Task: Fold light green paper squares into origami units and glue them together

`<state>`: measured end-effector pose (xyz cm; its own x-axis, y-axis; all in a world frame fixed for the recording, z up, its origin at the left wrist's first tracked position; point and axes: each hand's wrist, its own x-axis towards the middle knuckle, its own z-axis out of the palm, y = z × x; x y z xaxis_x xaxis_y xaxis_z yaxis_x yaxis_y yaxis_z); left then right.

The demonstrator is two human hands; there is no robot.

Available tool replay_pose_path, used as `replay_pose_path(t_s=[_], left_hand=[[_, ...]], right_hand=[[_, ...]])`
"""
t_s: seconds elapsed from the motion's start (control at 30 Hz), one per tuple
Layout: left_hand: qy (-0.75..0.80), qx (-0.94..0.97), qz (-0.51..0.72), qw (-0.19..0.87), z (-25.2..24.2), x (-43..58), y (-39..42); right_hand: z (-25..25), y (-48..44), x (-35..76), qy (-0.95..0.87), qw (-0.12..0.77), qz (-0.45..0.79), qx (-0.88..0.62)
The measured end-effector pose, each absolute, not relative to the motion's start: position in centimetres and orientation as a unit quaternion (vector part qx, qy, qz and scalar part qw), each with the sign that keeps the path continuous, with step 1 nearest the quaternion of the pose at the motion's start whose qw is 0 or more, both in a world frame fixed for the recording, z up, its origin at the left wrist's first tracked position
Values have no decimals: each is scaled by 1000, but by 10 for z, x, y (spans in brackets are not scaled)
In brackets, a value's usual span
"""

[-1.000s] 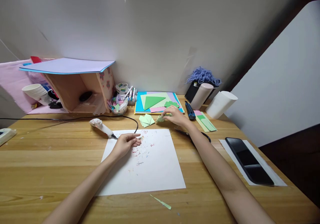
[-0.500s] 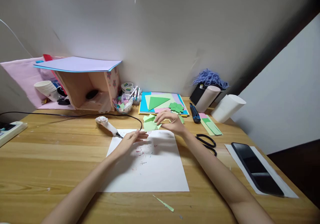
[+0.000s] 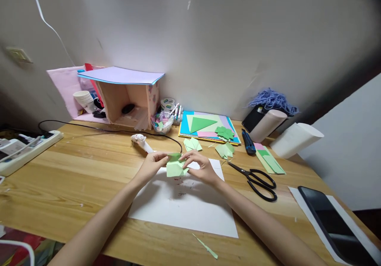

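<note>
A light green folded paper piece (image 3: 175, 169) is held between both hands above a white sheet (image 3: 190, 214) that bears small coloured marks. My left hand (image 3: 151, 166) pinches its upper left edge, thumb and fingers together. From the other side, my right hand (image 3: 201, 167) grips its right edge with curled fingers. Just beyond the hands lie two more folded light green papers, one behind (image 3: 193, 144) and one to the right (image 3: 225, 150). A white glue gun (image 3: 142, 142) rests behind my left hand, its front part hidden by the hand.
Black-handled scissors (image 3: 256, 180) lie to the right, near a blue utility knife (image 3: 248, 142) and a phone (image 3: 330, 222). Coloured sheets (image 3: 205, 134) with a green clover shape (image 3: 225, 133) are stacked at the back. An open box (image 3: 127, 99) and a power strip (image 3: 32, 149) stand left.
The folded paper has come nearer, and my left hand, apart from it before, now takes hold of its left side. The view has turned left, and the folded papers behind now show.
</note>
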<state>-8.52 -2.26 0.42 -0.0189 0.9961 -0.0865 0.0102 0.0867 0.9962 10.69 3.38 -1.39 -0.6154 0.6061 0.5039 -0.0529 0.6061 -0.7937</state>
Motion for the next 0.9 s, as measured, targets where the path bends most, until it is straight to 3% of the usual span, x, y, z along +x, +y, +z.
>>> replay_pose_path(t_s=[0.13, 0.23, 0.33, 0.57, 0.77, 0.9], left_hand=[[577, 465, 500, 448, 10, -107, -38], [614, 444, 525, 388, 22, -143, -50], [651, 417, 536, 339, 28, -187, -58], [714, 276, 522, 378, -10, -244, -61], [739, 240, 517, 359, -28, -248, -56], [742, 239, 502, 375, -30, -243, -55]], right_hand=[[-10, 26, 96, -781, 387, 460, -170], [-13, 31, 76, -695, 429, 529, -229], [-23, 42, 43, -688, 407, 520, -299], [-49, 53, -42, -734, 303, 490, -359], [-52, 59, -63, -804, 290, 421, -303], [-52, 57, -53, -757, 313, 487, -303]])
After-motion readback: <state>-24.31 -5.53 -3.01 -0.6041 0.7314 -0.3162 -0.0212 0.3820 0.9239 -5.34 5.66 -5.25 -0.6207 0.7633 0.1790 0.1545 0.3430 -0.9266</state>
